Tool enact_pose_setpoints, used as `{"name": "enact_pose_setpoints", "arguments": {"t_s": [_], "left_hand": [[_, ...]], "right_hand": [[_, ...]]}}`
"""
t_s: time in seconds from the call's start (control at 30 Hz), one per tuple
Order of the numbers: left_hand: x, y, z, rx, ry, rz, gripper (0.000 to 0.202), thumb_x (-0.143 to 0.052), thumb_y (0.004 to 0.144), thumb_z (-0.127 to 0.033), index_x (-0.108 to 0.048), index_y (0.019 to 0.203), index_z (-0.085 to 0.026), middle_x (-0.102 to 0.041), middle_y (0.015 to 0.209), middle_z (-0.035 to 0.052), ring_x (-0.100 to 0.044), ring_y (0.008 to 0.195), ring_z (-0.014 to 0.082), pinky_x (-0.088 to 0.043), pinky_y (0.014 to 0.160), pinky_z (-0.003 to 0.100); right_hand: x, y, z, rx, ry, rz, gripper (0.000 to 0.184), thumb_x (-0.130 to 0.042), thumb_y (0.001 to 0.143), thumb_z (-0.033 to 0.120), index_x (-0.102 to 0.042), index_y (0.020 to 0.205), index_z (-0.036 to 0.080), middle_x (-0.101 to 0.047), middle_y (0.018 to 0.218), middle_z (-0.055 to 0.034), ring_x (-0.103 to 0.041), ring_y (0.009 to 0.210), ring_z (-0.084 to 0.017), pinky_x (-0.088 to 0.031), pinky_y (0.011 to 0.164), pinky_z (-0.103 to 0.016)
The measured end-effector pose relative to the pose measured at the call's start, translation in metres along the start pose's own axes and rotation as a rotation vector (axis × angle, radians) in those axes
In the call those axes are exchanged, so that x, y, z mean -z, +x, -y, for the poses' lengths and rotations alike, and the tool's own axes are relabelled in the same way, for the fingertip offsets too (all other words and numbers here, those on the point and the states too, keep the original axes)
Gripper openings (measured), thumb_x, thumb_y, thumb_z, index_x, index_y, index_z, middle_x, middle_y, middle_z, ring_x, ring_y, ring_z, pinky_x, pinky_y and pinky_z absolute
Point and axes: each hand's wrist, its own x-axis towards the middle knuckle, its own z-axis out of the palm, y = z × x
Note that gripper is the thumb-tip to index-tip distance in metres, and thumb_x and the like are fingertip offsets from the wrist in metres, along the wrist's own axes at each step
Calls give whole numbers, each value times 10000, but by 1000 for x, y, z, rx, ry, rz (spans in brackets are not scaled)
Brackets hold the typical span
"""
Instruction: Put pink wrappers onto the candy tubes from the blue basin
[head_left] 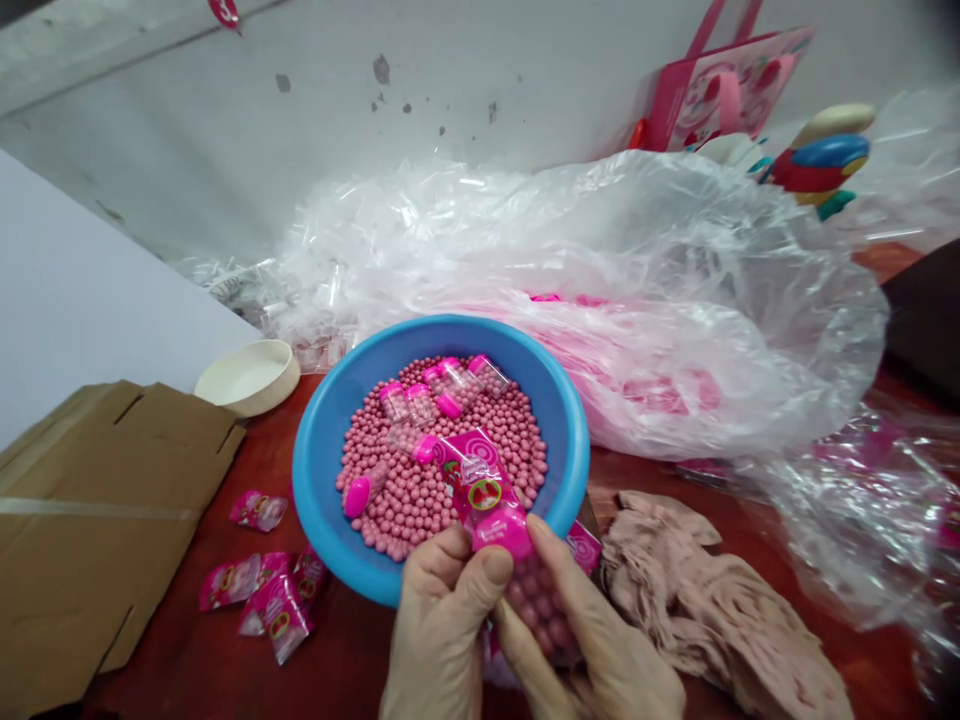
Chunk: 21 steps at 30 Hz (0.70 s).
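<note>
Over the near rim of a blue basin (311, 500), both of my hands hold a clear container of pink balls (541, 605) with a pink cap. A printed pink wrapper (480, 470) covers its cap end and stands up past it, over the basin. My left hand (442, 620) pinches the wrapper's left side between thumb and fingers. My right hand (600, 640) is closed around the container's body, hiding its lower end. Inside the basin lie many pink balls (420, 500). Several small clear bottles with pink caps (450, 385) rest on them.
Several wrapped packs (274, 605) lie left of the basin, near a cardboard box (90, 540) and a white dish (251, 380). Behind stand large clear plastic bags (675, 290), some with pink pieces inside. A beige cloth (697, 590) lies to the right.
</note>
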Motion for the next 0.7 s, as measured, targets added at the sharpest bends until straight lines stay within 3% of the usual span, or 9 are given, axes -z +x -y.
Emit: {"name": "enact_pose_setpoints", "arguments": {"t_s": [0.2, 0.4, 0.57, 0.7], "left_hand": [[-6, -2, 6, -65, -20, -74, 146, -814, 609, -256, -783, 743, -207, -741, 622, 53, -707, 663, 211, -537, 774, 342], [-12, -6, 10, -128, -8, -141, 223, -839, 561, -306, -788, 772, -253, -757, 673, 33, -702, 694, 183, -533, 766, 264], [-12, -7, 9, -110, -11, -218, 250, -865, 503, -293, -789, 736, -246, -754, 648, 29, -697, 636, 174, -545, 712, 249], [-12, -8, 10, -101, -9, -198, 223, -854, 531, -259, -790, 743, -236, -750, 623, 29, -699, 605, 183, -556, 692, 267]], "right_hand": [[-23, -22, 0, -302, 322, -87, 399, -645, 806, 344, -598, 1171, 190, -734, 1001, -116, -734, 728, -212, -615, 623, -259], [-19, -6, 6, -422, 515, -116, 406, -671, 780, 355, -590, 1147, 204, -730, 998, -89, -731, 769, -197, -601, 637, -224], [-17, -8, 12, -422, 465, -143, 401, -669, 781, 357, -582, 1141, 203, -735, 989, -88, -735, 732, -205, -606, 607, -233], [-19, -20, 6, -424, 307, -95, 451, -659, 778, 430, -585, 1170, 220, -753, 946, -72, -735, 677, -204, -605, 585, -225]]}}
